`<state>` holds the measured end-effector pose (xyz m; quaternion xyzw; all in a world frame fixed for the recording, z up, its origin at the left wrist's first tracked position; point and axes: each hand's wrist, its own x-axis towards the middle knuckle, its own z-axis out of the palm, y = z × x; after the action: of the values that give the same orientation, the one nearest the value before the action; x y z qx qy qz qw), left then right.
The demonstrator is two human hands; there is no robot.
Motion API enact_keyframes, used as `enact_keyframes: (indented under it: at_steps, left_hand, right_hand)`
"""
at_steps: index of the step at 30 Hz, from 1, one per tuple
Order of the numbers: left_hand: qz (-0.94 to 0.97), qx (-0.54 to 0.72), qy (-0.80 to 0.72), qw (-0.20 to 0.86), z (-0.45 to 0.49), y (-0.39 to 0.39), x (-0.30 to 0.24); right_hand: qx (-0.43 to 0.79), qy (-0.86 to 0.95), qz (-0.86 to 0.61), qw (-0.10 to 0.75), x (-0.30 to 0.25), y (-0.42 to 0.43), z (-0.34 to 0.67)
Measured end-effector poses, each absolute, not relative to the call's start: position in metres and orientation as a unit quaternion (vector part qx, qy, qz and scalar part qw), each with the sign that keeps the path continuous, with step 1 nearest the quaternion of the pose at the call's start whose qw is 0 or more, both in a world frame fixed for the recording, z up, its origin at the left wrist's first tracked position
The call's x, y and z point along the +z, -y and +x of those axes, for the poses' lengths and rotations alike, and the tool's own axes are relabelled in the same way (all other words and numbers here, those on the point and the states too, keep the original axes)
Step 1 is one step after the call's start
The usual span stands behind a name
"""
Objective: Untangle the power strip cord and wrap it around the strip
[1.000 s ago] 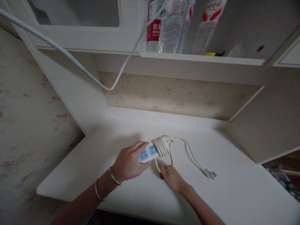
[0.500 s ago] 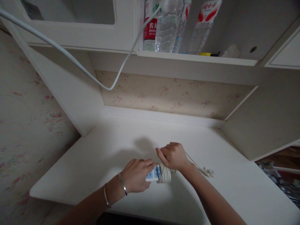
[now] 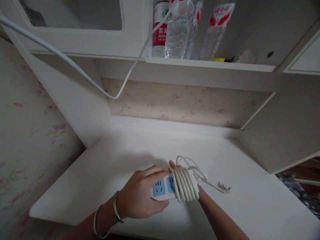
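Observation:
My left hand (image 3: 140, 193), with two silver bangles at its wrist, is closed around the end of a white power strip (image 3: 163, 196) with blue socket faces. Several turns of cream power cord (image 3: 185, 185) are wound around the strip's right part. Behind those turns is my right hand (image 3: 173, 164), mostly hidden; a fingertip shows above the strip and the wrist below it. A slack length of the cord loops out beside this hand, so it appears closed on the cord. The cord's plug (image 3: 223, 187) lies on the white desktop (image 3: 140, 140) to the right.
Across the upper left hangs a white cable (image 3: 82, 74), bent low in front of the cabinet. Plastic bottles (image 3: 178, 33) and a yellow-and-black item (image 3: 220, 60) stand or lie on the shelf above. White side panels (image 3: 287, 123) flank the desktop.
My right hand has gone from above the strip to behind it, carrying cord around. The strip has come up closer and shows more of its sockets, still in my left hand.

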<state>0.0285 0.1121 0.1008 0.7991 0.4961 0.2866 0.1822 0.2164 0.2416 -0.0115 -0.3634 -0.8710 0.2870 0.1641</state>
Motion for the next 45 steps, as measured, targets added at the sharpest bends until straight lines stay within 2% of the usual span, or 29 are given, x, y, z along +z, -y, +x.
enact_keyframes:
  at_steps: [6, 8, 12, 15, 20, 25, 29, 33, 41, 45]
  left_hand:
    - [0.743, 0.284, -0.603, 0.063, 0.016, -0.131, 0.09]
    - [0.73, 0.246, -0.637, 0.041, 0.015, -0.137, 0.083]
    - [0.716, 0.176, -0.676, 0.008, 0.019, -0.145, 0.063]
    - [0.715, 0.153, -0.683, -0.009, 0.026, -0.147, 0.051]
    - [0.722, 0.111, -0.682, -0.041, 0.04, -0.146, 0.048]
    - [0.753, 0.097, -0.651, -0.001, 0.05, -0.14, 0.048]
    - [0.77, 0.107, -0.626, 0.057, 0.056, -0.134, 0.049]
    - [0.801, 0.131, -0.574, 0.108, 0.058, -0.127, 0.06]
    - [0.849, 0.165, -0.475, 0.161, 0.045, -0.12, 0.072]
    - [0.867, 0.247, -0.369, 0.228, 0.042, -0.115, 0.079]
  right_hand:
    - [0.372, 0.824, -0.414, 0.106, -0.015, -0.214, 0.231]
    - [0.299, 0.846, -0.429, 0.102, -0.001, -0.204, 0.233]
    - [0.056, 0.908, -0.403, 0.099, 0.035, -0.188, 0.231]
    - [-0.053, 0.926, -0.347, 0.136, 0.054, -0.188, 0.227]
    - [-0.135, 0.942, -0.249, 0.182, 0.07, -0.207, 0.221]
    - [-0.158, 0.946, -0.191, 0.209, 0.078, -0.231, 0.213]
    - [-0.158, 0.945, -0.174, 0.229, 0.079, -0.246, 0.205]
    - [-0.123, 0.957, -0.168, 0.203, 0.076, -0.254, 0.199]
    - [0.077, 0.964, -0.203, 0.152, 0.067, -0.262, 0.197]
    - [0.201, 0.925, -0.297, 0.127, 0.043, -0.275, 0.204]
